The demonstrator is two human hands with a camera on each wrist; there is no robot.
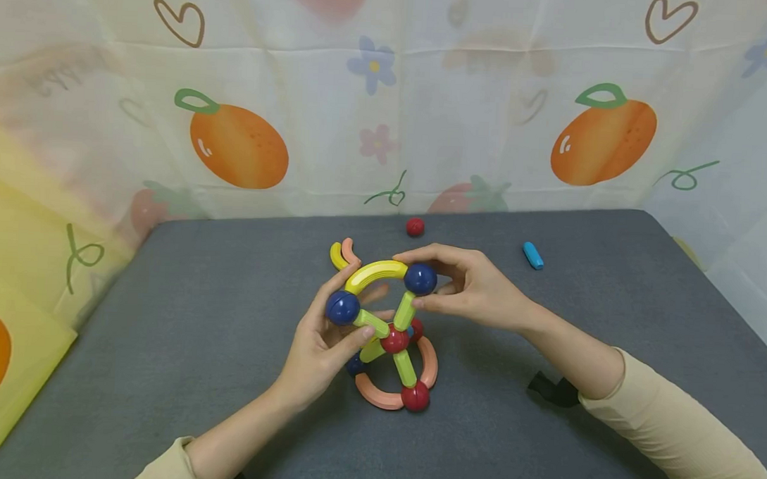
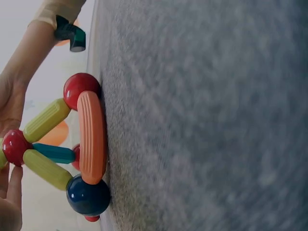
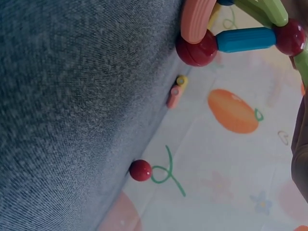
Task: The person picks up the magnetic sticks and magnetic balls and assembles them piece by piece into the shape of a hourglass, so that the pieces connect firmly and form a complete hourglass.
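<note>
- Right hand: fingers parted just enough to span and pinch the blue ball at one yellow arc's end.
- Left hand: fingers and thumb curled round the opposite corner, thumb on a green rod.
- Between and below the fingers: the ball-and-rod model, its base on the surface.
- Beyond the fingers: loose red ball, blue stick.

The left hand is gripping one blue ball of a ball-and-stick model, the right hand is holding a second blue ball, and a yellow arc is bridging both; a red ball is lying behind on the table (a cyan stick farther right).
</note>
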